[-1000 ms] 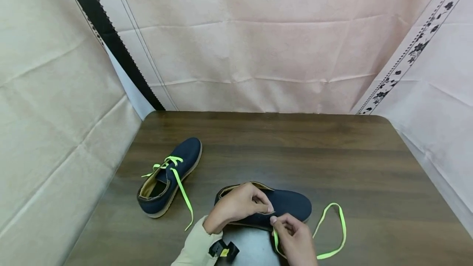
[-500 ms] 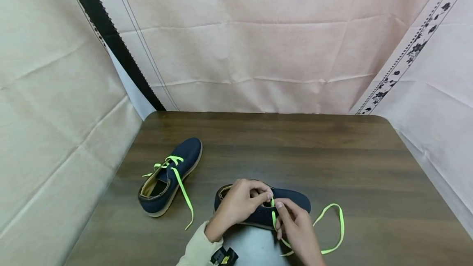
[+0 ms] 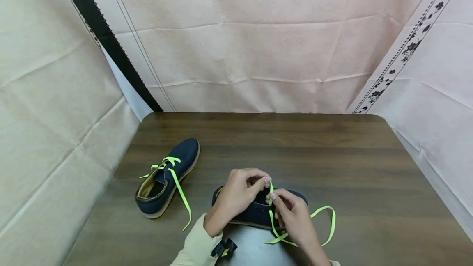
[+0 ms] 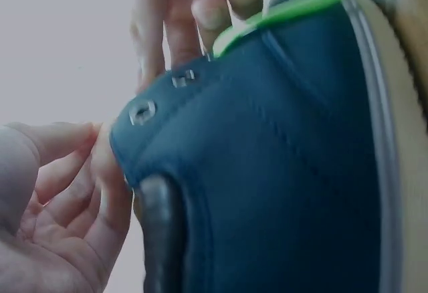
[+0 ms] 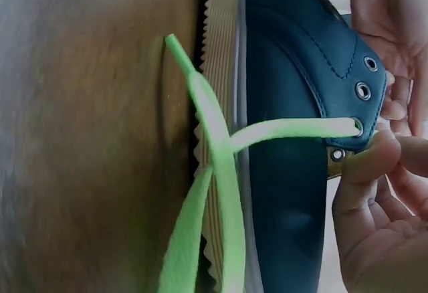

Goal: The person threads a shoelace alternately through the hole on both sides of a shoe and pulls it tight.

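A navy shoe [image 3: 253,216] lies on its sole in front of me, toe to the right. My left hand [image 3: 236,196] reaches over its opening and pinches the upper end of a neon green shoelace [image 3: 271,186]. Below that, my right hand [image 3: 297,221] pinches the same lace between thumb and forefinger, close to the shoe's eyelet flap. In the right wrist view the lace [image 5: 294,130] enters one metal eyelet, and two further eyelets [image 5: 363,91] beside it hold no lace. The left wrist view shows the shoe's side [image 4: 281,152] close up. My fingers partly hide the tongue.
A second navy shoe [image 3: 186,155], laced in green, stands to the left with a loose lace end [image 3: 181,192] trailing on the brown wooden table [image 3: 351,155]. To the right, a green lace loop [image 3: 332,221] lies on the table. Pale cloth [image 3: 240,52] hangs behind.
My left hand has risen from the shoe's flap, and a lace length now stretches up to it. My right hand moved up to the flap. The lace loop on the right has shrunk.
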### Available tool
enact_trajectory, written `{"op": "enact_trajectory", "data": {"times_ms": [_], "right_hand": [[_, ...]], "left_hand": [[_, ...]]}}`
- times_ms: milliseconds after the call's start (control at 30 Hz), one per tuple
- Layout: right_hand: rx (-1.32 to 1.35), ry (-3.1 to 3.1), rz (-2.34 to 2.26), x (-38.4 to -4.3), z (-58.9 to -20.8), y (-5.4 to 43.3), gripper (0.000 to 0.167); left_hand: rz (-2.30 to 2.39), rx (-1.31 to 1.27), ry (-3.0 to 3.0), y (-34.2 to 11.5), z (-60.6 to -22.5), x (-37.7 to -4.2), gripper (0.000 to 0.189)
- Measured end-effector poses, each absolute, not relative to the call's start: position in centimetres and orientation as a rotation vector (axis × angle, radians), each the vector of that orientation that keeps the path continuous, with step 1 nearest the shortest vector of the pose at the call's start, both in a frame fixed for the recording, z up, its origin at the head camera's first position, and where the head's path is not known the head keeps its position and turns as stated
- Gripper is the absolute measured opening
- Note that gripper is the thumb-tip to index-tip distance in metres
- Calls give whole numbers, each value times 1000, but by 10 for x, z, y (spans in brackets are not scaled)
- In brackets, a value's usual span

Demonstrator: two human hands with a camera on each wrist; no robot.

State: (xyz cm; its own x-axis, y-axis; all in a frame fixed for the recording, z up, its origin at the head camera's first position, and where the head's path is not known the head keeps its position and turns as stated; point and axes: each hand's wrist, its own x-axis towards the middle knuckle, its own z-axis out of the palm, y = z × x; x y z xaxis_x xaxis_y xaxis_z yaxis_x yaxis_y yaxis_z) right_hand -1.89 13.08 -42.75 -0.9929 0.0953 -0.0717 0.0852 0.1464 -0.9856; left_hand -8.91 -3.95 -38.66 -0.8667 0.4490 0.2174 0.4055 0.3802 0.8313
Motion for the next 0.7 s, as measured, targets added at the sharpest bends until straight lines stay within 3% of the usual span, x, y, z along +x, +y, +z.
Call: {"op": "enact_trajectory", "data": {"times_ms": [333, 700], "right_hand": [[-243, -2231, 2195, -23, -433, 129, 20], [-350, -2154, 2226, -27, -433, 125, 22]], "left_hand": [[1046, 788, 2776, -43, -401, -94, 15], [1164, 637, 2865, -36, -414, -91, 9]]}}
